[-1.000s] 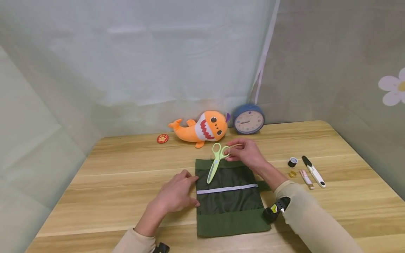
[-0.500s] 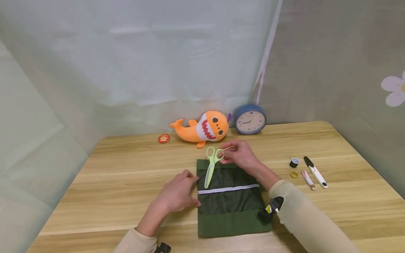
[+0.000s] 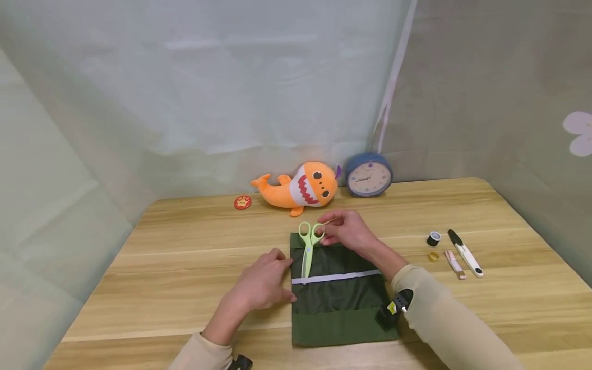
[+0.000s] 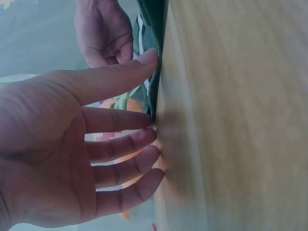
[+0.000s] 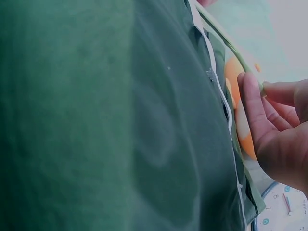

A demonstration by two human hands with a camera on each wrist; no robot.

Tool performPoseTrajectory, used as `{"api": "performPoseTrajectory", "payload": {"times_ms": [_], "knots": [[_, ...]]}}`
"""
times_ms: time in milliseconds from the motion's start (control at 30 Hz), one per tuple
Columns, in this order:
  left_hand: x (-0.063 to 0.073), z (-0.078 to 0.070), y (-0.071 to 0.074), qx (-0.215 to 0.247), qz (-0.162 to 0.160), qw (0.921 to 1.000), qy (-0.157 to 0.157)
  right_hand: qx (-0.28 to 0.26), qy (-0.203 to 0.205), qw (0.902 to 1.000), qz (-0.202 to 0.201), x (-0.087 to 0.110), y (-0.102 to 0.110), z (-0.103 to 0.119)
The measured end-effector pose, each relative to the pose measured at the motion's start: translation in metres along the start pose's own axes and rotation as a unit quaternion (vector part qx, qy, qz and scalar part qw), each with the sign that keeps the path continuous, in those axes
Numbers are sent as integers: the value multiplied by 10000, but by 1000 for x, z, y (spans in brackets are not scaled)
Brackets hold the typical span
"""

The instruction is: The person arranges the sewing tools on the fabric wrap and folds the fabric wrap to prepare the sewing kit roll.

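Note:
Light green scissors [image 3: 307,257] point blade-down over a dark green cloth pouch [image 3: 344,329] laid flat on the table. Their tip is at the white elastic band [image 3: 342,277] that crosses the pouch. My right hand [image 3: 350,231] pinches one handle loop between thumb and fingers; in the right wrist view, the scissors [image 5: 226,38] show edge-on above the cloth. At the pouch's left edge rests my left hand [image 3: 263,281]. In the left wrist view, the left hand [image 4: 72,139] has its fingers extended, with thumb and index fingertip touching the cloth edge.
To the right lie a black thread spool [image 3: 433,238], a small gold ring [image 3: 433,256], a pink-and-white small item [image 3: 455,264] and a white tool with a black end [image 3: 465,254]. Behind are an orange plush shark [image 3: 296,189], a blue clock [image 3: 368,176] and a red disc [image 3: 242,202].
My right hand has carried the scissors left and toward me, lowering their tip from the pouch's upper part to the white band. The left hand stays at the pouch's edge.

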State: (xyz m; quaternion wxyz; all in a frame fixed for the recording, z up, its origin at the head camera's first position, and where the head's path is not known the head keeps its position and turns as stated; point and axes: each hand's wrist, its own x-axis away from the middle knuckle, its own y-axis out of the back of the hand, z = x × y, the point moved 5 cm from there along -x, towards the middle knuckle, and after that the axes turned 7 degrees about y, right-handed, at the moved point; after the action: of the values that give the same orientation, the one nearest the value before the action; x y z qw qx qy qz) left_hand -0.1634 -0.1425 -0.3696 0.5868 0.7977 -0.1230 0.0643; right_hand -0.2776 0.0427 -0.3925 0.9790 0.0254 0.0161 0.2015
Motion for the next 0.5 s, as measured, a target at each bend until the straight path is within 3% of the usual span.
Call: {"api": "performPoseTrajectory", "payload": {"times_ms": [267,500], "knots": [[-1,0,-2,10,28,10000,-9,126,-271,9995,92,1,-2,-4],[-1,0,-2,45,28,10000,-23,341,-437,9976,405,1,-6,-5]]}}
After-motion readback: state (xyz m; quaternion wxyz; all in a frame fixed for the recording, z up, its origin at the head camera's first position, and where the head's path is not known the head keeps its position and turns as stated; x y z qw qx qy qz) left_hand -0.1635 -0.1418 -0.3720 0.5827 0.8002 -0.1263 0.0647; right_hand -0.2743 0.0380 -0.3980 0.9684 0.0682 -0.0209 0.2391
